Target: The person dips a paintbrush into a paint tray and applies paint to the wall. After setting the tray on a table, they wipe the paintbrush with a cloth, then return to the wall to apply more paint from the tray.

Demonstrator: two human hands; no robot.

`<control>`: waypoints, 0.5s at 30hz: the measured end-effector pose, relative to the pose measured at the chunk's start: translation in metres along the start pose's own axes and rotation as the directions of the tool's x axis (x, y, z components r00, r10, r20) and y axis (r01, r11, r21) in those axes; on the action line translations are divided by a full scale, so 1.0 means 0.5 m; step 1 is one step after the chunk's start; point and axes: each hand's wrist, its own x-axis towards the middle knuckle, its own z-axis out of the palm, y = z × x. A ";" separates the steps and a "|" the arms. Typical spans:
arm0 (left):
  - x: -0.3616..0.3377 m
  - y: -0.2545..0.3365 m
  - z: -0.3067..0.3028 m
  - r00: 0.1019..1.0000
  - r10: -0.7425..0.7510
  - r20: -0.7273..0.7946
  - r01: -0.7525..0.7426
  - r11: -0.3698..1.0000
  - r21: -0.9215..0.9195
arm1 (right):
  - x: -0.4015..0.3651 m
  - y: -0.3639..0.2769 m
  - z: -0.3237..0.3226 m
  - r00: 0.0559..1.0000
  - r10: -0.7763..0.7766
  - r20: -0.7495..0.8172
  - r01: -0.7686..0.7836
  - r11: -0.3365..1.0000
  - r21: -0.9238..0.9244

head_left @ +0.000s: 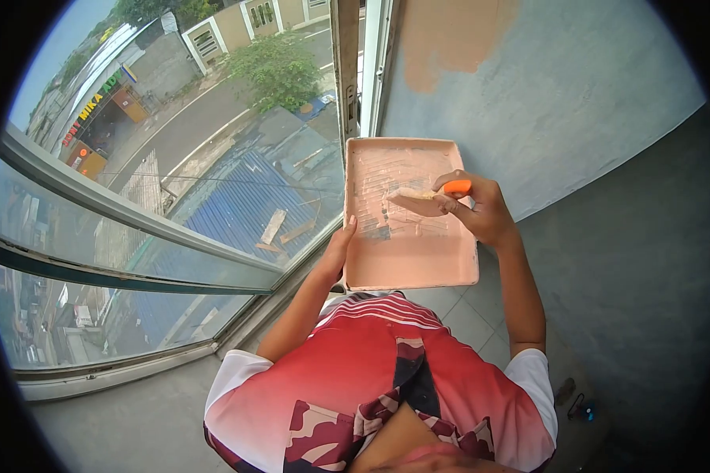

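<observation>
One red-and-white shirt (355,347) fills the foreground. The left hand (341,246) grips one paint tray (410,268) by its left edge; the right hand (481,211) pinches one orange-handled brush (418,201) over it. Around: a window (154,229), a partly peach wall (544,94), tiled floor (475,319).

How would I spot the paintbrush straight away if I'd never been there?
Start at the big window, then look beside it for the peach-coloured tray, held at its edge by the left hand. Over the tray, the right hand holds the paintbrush. Its bristles are peach like the tray, but its bright orange handle sets it apart.
</observation>
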 end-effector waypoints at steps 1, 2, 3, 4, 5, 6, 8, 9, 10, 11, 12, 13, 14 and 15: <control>0.000 0.006 -0.003 0.999 -0.004 0.033 0.004 1.000 -0.003 | -0.003 -0.004 0.018 0.999 0.012 0.033 -0.010 0.998 -0.055; 0.004 0.009 -0.016 0.998 -0.011 0.067 0.012 1.000 -0.004 | -0.003 -0.001 0.038 0.998 0.029 0.063 -0.022 0.994 -0.110; 0.010 0.005 -0.028 0.997 -0.020 0.078 0.019 1.000 0.009 | -0.016 0.038 0.063 0.996 0.036 0.076 -0.024 0.987 -0.158; 0.021 0.004 -0.040 0.995 -0.038 0.088 0.033 0.998 0.051 | -0.020 0.051 0.068 0.997 0.045 0.057 -0.035 0.987 -0.159; 0.030 0.005 -0.051 0.994 -0.051 0.099 0.042 0.995 0.091 | -0.024 0.058 0.065 0.991 0.134 0.029 -0.130 0.987 -0.099; 0.039 0.009 -0.056 0.992 -0.054 0.112 0.043 0.994 0.100 | -0.020 0.056 0.054 0.975 0.221 0.009 -0.221 0.975 -0.037; 0.046 0.009 -0.068 0.995 -0.053 0.081 0.037 0.982 0.187 | -0.029 0.037 0.019 0.954 0.293 -0.066 -0.283 0.951 0.125; 0.052 0.020 -0.083 0.992 -0.091 0.082 0.075 0.981 0.179 | -0.025 0.020 0.001 0.947 0.257 -0.190 -0.206 0.946 0.251; 0.050 0.030 -0.084 0.990 -0.101 0.096 0.081 0.978 0.190 | -0.036 0.008 -0.018 0.919 0.233 -0.319 -0.109 0.926 0.363; 0.048 0.042 -0.084 0.983 -0.139 0.120 0.119 0.980 0.161 | -0.044 -0.006 -0.041 0.902 0.206 -0.379 -0.068 0.936 0.345; 0.045 0.052 -0.085 0.973 -0.175 0.148 0.156 0.978 0.136 | -0.054 -0.022 -0.058 0.881 0.174 -0.441 -0.026 0.947 0.321; 0.044 0.059 -0.084 0.969 -0.181 0.169 0.156 0.976 0.152 | -0.061 -0.043 -0.072 0.869 0.173 -0.464 -0.024 0.951 0.309; 0.042 0.065 -0.082 0.964 -0.193 0.184 0.168 0.976 0.140 | -0.068 -0.066 -0.084 0.839 0.153 -0.523 0.045 0.937 0.347; 0.041 0.070 -0.080 0.958 -0.205 0.199 0.182 0.975 0.129 | -0.077 -0.081 -0.091 0.804 0.135 -0.580 0.118 0.919 0.377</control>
